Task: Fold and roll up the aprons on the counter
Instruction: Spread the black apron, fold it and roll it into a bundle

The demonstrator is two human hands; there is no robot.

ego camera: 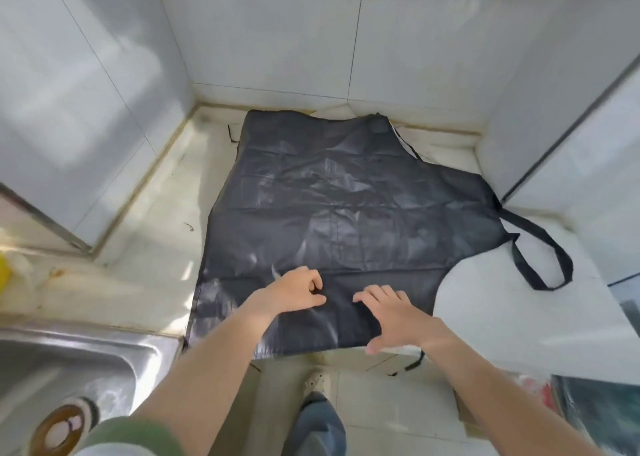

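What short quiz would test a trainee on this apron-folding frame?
1. True or false: the black apron is already rolled up.
2. Multiple choice: the right hand rests on the apron with its fingers A) spread flat, B) balled in a fist, C) wrapped round a strap.
3. Fill in: the steel sink is at the apron's left; the strap loop lies on the counter at the apron's ___.

Key: 1 false, it lies spread out on the counter. 2 A. 3 right.
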